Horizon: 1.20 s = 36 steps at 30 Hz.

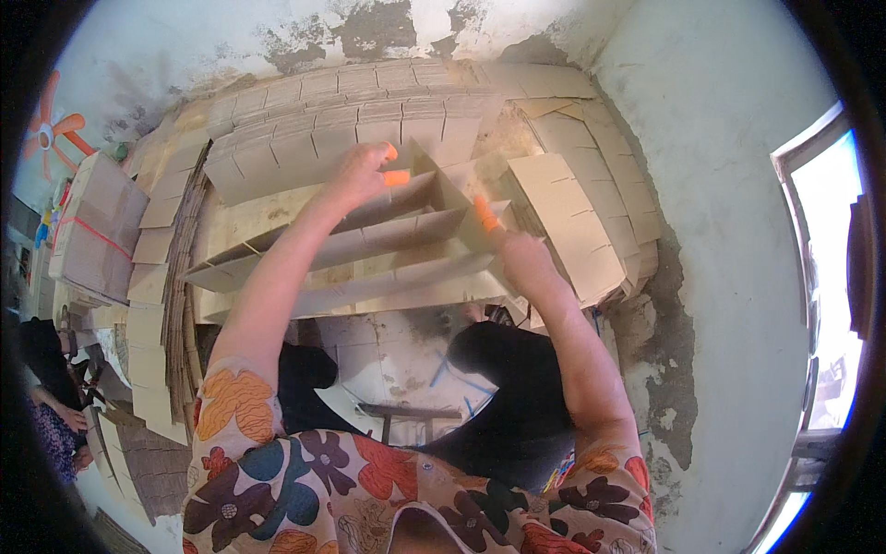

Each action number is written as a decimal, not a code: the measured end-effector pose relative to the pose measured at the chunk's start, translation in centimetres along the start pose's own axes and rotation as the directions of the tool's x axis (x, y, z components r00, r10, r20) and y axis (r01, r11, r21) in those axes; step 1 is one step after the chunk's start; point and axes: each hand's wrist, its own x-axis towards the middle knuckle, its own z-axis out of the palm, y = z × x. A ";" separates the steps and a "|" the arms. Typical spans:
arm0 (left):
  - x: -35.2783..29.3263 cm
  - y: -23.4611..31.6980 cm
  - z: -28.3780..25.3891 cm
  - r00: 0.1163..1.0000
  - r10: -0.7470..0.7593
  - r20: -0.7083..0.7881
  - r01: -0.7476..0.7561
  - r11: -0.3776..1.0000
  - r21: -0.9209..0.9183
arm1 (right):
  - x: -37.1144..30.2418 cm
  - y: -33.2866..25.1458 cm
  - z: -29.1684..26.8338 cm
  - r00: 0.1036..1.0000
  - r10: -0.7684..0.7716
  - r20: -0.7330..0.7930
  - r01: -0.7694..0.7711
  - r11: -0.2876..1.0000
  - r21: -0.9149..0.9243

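Note:
Three long cardboard divider strips (369,242) stand on edge in front of me, roughly parallel. A crosswise cardboard strip (448,190) meets them near their right ends. My left hand (358,177) is above the far long strip, left of the crosswise one; its orange-covered thumb and finger are apart with nothing between them. At the right end, my right hand (523,257) has its orange-covered index finger stretched along the crosswise strip, with the other fingers curled at its edge. Their exact grip is partly hidden, and that fingertip is blurred.
Slotted cardboard stacks (341,129) line the back, with another stack (565,222) at right and piles (157,305) at left. A strapped carton (97,226) and an orange fan (46,137) are far left. Another person's hand (69,420) shows at the left edge. A low stool (406,413) is below.

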 end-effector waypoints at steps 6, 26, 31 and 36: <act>-7.4 5.8 -6.5 0.998 0.056 -0.041 -0.050 0.990 0.129 | -1.1 1.8 -2.0 0.993 -0.118 -0.032 0.122 0.957 0.264; -16.5 8.6 -5.4 0.971 -0.119 0.207 0.054 0.953 0.298 | -2.8 17.7 4.1 0.955 0.250 -0.157 -0.270 0.956 -0.115; -12.8 13.7 -2.8 0.973 0.167 0.162 -0.197 0.961 0.193 | -3.8 13.8 1.7 0.880 0.275 -0.388 -0.337 0.936 -0.099; -7.5 16.5 3.7 0.917 0.347 0.198 -0.375 0.919 0.124 | -4.4 9.1 -3.9 0.719 0.348 -0.602 -0.432 0.902 0.006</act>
